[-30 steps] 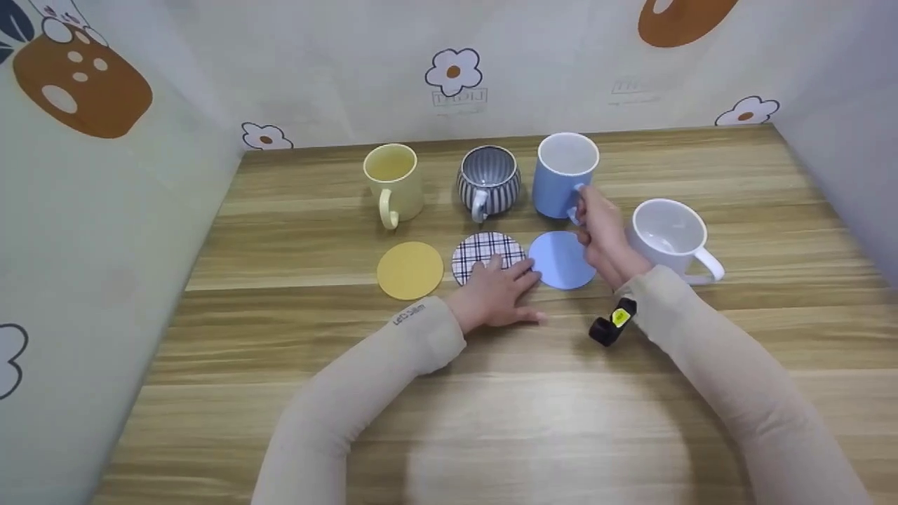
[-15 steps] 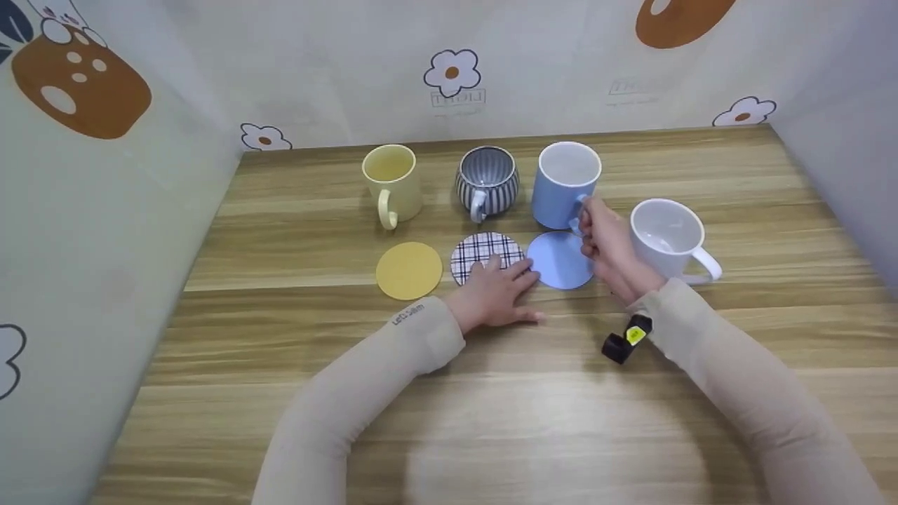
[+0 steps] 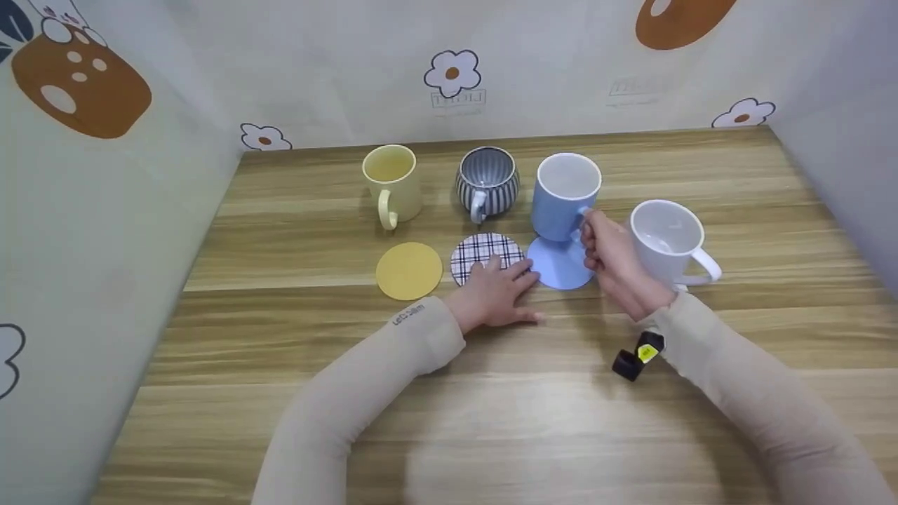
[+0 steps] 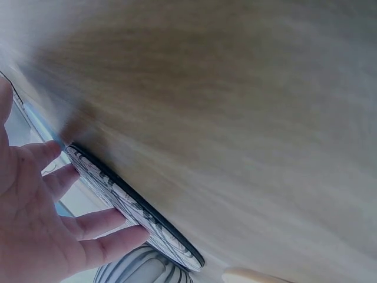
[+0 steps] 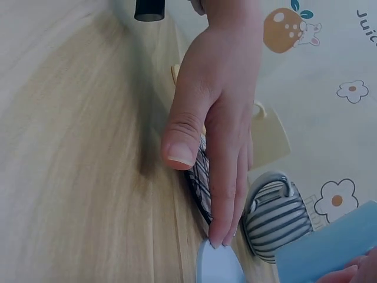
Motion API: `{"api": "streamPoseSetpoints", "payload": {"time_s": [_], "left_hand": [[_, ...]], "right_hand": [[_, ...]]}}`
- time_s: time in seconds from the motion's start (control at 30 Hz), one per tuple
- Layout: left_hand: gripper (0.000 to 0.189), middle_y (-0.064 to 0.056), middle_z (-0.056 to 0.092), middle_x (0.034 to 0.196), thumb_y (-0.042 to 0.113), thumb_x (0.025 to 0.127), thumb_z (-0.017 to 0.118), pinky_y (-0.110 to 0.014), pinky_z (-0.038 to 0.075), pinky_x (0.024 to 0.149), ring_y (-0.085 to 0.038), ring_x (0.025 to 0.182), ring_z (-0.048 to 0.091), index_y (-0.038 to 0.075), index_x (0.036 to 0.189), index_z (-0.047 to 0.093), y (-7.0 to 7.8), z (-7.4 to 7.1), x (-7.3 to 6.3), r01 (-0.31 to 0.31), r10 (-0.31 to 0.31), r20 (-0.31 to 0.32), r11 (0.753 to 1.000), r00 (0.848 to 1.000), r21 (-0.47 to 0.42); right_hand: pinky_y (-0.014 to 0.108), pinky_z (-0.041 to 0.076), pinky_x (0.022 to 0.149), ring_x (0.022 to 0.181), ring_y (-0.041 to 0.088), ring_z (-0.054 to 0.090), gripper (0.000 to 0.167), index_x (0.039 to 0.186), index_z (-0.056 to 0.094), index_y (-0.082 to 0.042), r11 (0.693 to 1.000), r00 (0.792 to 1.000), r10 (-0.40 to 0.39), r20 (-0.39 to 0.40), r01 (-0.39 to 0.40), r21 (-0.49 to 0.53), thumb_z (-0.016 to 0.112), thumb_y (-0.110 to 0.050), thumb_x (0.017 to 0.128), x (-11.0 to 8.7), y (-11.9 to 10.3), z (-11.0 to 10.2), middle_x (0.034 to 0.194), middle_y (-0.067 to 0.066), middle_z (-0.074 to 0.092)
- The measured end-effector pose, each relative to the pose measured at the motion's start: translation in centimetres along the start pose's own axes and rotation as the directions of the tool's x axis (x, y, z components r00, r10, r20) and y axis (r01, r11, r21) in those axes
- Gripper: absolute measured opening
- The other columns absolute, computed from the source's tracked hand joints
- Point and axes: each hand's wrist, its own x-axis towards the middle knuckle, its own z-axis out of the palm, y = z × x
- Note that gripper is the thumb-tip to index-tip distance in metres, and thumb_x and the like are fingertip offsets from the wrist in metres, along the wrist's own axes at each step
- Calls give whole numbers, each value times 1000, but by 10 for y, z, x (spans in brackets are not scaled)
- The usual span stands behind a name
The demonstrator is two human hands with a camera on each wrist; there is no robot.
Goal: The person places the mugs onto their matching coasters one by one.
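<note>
My right hand [image 3: 614,252] grips the handle of a tall blue mug [image 3: 554,210] with a white inside. The mug stands upright, its base over the back edge of a round light-blue coaster [image 3: 561,266]; whether it touches there I cannot tell. In the right wrist view the blue mug [image 5: 330,244] is at the lower right corner. My left hand [image 3: 491,294] lies spread over a round plaid coaster [image 3: 484,247], fingertips at the blue coaster's left edge. The left wrist view shows the plaid coaster's dark rim [image 4: 138,200] beneath the fingers.
A yellow mug [image 3: 400,196] and a grey striped cup [image 3: 489,189] stand at the back. A yellow coaster [image 3: 410,271] lies in front of the yellow mug. Close to my right wrist is a white mug [image 3: 666,238]. Patterned walls enclose the wooden table [image 3: 280,393].
My right hand has drawn the blue mug toward me, from behind the blue coaster to over its back edge. My left hand has stayed in place.
</note>
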Motion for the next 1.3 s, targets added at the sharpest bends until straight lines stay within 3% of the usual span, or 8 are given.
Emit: {"api": "streamPoseSetpoints", "payload": {"time_s": [0.7, 1.3], "left_hand": [[77, 5, 12, 154, 70, 84, 33, -54, 29, 101, -35, 134, 22, 28, 147, 19, 0, -1, -1, -1, 1, -8, 1000, 1000, -2], [78, 4, 11, 154, 70, 84, 34, -55, 25, 103, -37, 135, 19, 27, 147, 19, 0, -2, -2, -6, 6, -5, 999, 1000, -38]], "right_hand": [[18, 24, 45, 46, 4, 28, 39, 55, 42, -17, 994, 998, 30, 47, -25, -105, 39, -24, 93, -17, 10, -15, 52, -8, 35], [17, 25, 45, 45, 4, 28, 39, 54, 43, -16, 997, 996, 30, 83, -23, -76, 41, -20, 93, -25, 17, -26, 52, -7, 36]]}}
